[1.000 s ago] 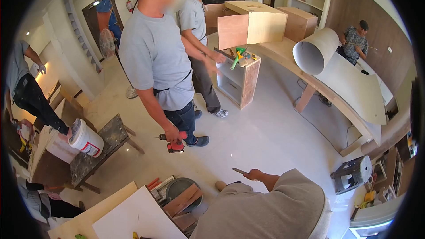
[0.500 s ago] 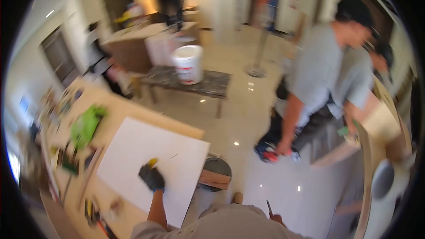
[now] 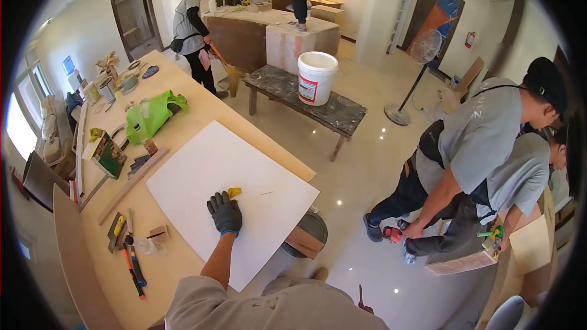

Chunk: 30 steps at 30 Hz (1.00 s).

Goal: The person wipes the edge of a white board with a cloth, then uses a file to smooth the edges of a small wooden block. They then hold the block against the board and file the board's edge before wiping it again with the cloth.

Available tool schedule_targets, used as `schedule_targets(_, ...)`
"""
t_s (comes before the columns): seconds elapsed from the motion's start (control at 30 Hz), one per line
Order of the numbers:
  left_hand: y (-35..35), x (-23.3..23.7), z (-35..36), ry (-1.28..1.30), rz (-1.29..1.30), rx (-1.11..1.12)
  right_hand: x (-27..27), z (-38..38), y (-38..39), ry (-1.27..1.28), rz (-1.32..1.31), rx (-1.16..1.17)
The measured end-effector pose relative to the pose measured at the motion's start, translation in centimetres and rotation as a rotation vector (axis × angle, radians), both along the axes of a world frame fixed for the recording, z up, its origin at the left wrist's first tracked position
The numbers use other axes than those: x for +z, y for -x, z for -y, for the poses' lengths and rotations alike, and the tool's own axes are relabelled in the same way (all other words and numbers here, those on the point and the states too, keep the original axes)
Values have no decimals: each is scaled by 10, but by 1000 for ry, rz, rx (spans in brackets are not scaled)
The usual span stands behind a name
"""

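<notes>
Bench edge: hand tools [image 3: 131, 266] are lying along the left side of the long wooden workbench [image 3: 183, 95], with a green bag [image 3: 150, 115] sitting farther up it.
Board position: the white board [image 3: 195, 171] is lying flat on the workbench, its near right corner jutting past the bench edge over a round bin [image 3: 309, 232].
Board axis: its long sides are running from far left to near right, slantwise to the bench edge.
Board look: plain, matte white, showing one short dark mark.
Left hand: the gloved left hand [image 3: 225, 212] is pressing on the board, fingers loosely spread and flat, a yellow scrap [image 3: 233, 193] poking out at the fingertips.
Open room: bare glossy floor [image 3: 348, 177] is stretching between the workbench and two co-workers [image 3: 477, 140] who are bending at the right.
Right hand: the right hand [image 3: 365, 309], mostly hidden, is gripping a thin tool [image 3: 360, 294] pointing up.
</notes>
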<state>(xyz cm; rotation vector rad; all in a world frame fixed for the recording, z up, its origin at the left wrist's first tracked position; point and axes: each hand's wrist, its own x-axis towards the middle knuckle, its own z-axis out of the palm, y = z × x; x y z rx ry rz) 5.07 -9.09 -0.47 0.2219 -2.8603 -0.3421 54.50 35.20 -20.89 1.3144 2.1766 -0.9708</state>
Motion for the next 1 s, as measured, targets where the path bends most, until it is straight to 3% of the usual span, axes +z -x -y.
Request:
schedule_targets(0.5, 0, -4, 1, -30, 40, 16, 23, 18, -3, -114, -6, 44)
schedule_targets(0.73, -1, 0, 0, -34, 11, 6, 7, 11, -7, -85, 67, -48)
schedule_targets(1.0, -2, -5, 1, 0, -93, -15, -94, -19, -37, -18, 61, 54)
